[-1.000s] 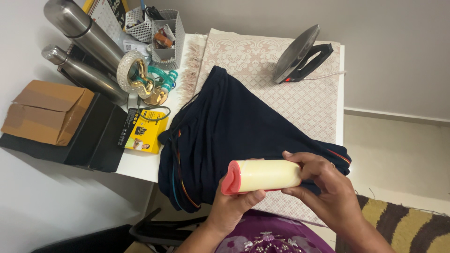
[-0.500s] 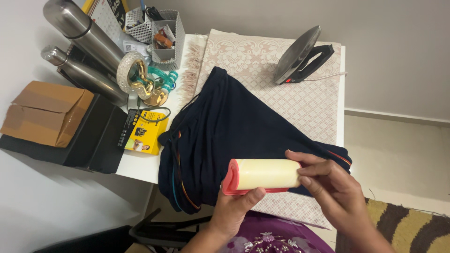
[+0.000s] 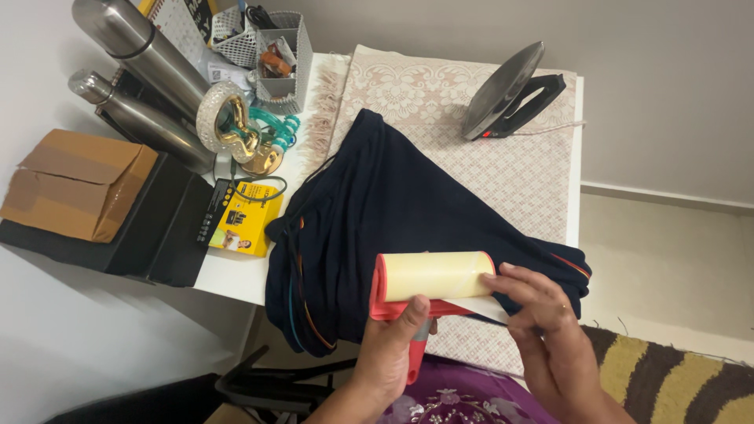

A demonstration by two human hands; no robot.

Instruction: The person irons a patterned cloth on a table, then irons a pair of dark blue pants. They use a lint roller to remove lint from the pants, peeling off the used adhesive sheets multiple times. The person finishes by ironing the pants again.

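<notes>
Pale yellow sticky paper wraps the lint roller [image 3: 434, 275], which sits in a red frame with a red handle, held over the near edge of the dark navy garment [image 3: 393, 212] at about six o'clock in the view. The left hand [image 3: 390, 353] is closed round the handle from below, thumb up against the frame, so the roll lies sideways. The right hand [image 3: 542, 314] comes in from four o'clock, its fingers [image 3: 510, 286] pinched on a loose white sheet at the roll's right end.

To do this well, I would judge that the handle wants a firm grip so the roll cannot spin, while the sheet is drawn off evenly along its edge, low and slow, so it tears clean and does not fold onto itself.

Beneath the garment lies a pale pink lace-patterned cloth [image 3: 503, 157] on the white table [image 3: 236, 275]. An iron [image 3: 506, 90] stands on its heel at one o'clock. At ten to eleven o'clock are two steel flasks [image 3: 141, 78], a mesh organiser [image 3: 271, 55], a yellow box [image 3: 243, 224] and a cardboard box [image 3: 75, 180].
</notes>
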